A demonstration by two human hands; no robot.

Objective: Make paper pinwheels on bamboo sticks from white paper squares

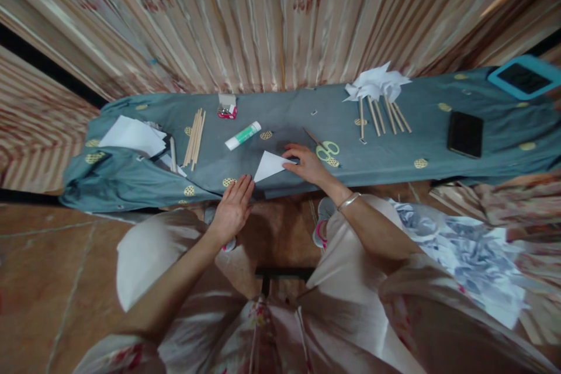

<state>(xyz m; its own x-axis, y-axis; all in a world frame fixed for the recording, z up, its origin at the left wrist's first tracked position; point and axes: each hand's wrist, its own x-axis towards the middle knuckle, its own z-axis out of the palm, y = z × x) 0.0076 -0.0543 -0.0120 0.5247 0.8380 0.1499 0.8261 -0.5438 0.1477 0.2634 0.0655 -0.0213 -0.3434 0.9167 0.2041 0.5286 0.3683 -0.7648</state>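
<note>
A white sheet of paper folded into a triangle (268,166) lies near the front edge of the cloth-covered bench. My right hand (307,165) pinches its right corner between thumb and fingers. My left hand (233,205) rests flat with fingers stretched, its tips beside the paper's lower left corner; whether they touch it I cannot tell. Scissors (326,151) with light green handles lie just beyond my right hand. Behind the paper is a green and white glue stick (243,135).
Wooden sticks (194,139) and white paper sheets (134,137) lie left. A red box (227,107) sits at the back. Paper pinwheels on sticks (377,85), a black wallet-like object (465,134) and a blue-framed tablet (526,77) are right. Crumpled paper (473,263) lies below.
</note>
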